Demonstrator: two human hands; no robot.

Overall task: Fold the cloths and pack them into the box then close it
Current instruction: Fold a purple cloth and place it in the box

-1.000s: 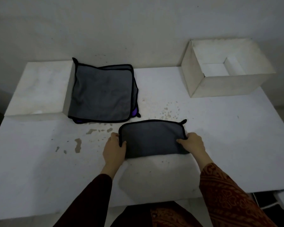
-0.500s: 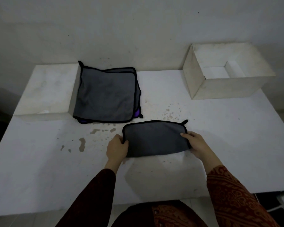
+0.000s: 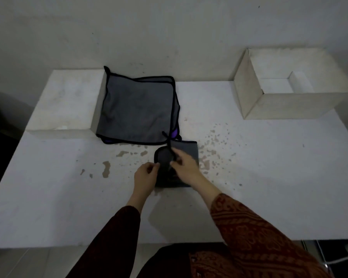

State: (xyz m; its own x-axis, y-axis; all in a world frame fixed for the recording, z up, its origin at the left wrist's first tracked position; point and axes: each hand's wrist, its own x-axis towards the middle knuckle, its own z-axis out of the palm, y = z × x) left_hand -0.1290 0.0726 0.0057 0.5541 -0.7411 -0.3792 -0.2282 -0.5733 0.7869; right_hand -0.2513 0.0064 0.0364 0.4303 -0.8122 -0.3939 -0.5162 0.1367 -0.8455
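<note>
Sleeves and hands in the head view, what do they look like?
Both hands are bare: left hand, right hand. No rings or watch are visible. The left sleeve looks plain dark maroon; the right sleeve is reddish-brown with a wavy batik-like pattern.

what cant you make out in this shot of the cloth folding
- Folded cloth, head view: its near half is hidden under the right hand and left hand.
- Stack of cloths: count unclear; only edges show under the top one.
- Box: most of the floor hidden by its front wall.
- Right-hand fingertips: motion-blurred.
</note>
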